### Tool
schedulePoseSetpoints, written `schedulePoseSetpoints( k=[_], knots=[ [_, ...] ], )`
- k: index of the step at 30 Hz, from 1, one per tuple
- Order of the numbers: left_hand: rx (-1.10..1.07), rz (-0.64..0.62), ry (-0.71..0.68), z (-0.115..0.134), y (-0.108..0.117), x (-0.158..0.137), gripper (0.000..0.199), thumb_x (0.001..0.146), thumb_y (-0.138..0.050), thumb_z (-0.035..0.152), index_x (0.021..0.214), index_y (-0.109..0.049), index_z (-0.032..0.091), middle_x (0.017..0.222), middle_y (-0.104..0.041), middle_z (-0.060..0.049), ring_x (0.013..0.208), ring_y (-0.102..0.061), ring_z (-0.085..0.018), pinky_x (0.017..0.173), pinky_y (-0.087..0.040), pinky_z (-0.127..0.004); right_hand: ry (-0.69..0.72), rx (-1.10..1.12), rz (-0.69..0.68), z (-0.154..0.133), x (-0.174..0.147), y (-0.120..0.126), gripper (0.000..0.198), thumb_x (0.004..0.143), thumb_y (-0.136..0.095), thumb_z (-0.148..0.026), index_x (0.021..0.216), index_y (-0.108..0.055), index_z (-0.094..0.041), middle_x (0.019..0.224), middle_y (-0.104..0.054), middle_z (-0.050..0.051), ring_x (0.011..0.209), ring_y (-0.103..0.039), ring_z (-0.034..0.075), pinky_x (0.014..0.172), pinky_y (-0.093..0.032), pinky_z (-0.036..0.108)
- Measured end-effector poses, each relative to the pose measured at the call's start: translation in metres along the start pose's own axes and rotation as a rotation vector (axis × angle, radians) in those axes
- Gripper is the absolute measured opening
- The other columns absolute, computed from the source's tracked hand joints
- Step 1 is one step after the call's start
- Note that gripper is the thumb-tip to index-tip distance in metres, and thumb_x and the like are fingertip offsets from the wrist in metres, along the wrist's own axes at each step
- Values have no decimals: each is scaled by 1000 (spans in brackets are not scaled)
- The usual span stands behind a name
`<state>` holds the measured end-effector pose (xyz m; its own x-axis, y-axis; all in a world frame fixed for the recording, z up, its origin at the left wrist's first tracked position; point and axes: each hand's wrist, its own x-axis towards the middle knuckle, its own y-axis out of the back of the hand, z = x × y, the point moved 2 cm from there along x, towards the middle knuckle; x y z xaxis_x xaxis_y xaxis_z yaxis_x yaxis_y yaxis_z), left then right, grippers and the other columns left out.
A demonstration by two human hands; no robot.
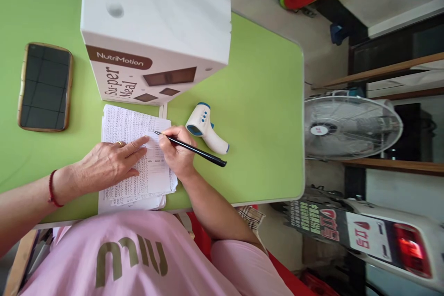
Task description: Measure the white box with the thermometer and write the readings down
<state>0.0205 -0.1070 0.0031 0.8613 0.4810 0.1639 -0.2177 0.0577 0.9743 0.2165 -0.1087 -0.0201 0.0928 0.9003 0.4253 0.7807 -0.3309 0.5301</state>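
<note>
While the right hand [177,150] pinches a black pen [190,148] with its tip down on the stack of printed sheets [138,166], the left hand [111,163] lies flat and spread on that same stack, index finger stretched out along a line of print, touching the paper and holding nothing. And look at the landmark here: those sheets lie on the green surface [263,111], close to the person's pink shirt [132,254]. Just beyond the sheets stands a white carton [152,27] lettered NutriMotion, its lower edge right at the paper's top. Beside the sheets, on the pen's side, a white and blue forehead thermometer [205,127] lies on its side, just past the writing knuckles. On the far side from that, well apart from the sheets, a dark phone [45,87] in a brown case rests face up. Off the surface, past the thermometer's side, a standing fan [350,126] shows.
</note>
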Motion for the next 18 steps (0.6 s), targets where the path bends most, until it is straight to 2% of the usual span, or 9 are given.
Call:
schedulePoseSetpoints(
  k=[9, 12, 18],
  knots=[
    [-5, -16, -2, -1, -1, 0, 35, 91, -67, 29, 122, -63, 13, 148, -50, -13, 63, -66, -16, 44, -45, -30, 12, 4, -15, 0, 0, 0, 8, 86, -57, -24, 78, -55, -24, 61, -58, -7, 51, -54, 10, 52, -47, 24],
    [-14, 1, 0, -1, -1, 0, 39, 88, -71, 29, 122, -63, 12, 148, -51, -12, 62, -66, -17, 44, -45, -31, 9, -3, -17, 0, 0, -1, 9, 86, -57, -25, 78, -54, -23, 62, -58, -6, 51, -54, 10, 52, -47, 24],
    [-7, 4, 8, -1, 1, 1, 36, 86, -73, 29, 117, -65, 13, 146, -53, -11, 59, -65, -16, 42, -43, -31, -12, 38, 53, 0, 0, 4, 9, 88, -57, -26, 79, -54, -23, 64, -58, -6, 52, -52, 10, 52, -46, 24]
  ],
)
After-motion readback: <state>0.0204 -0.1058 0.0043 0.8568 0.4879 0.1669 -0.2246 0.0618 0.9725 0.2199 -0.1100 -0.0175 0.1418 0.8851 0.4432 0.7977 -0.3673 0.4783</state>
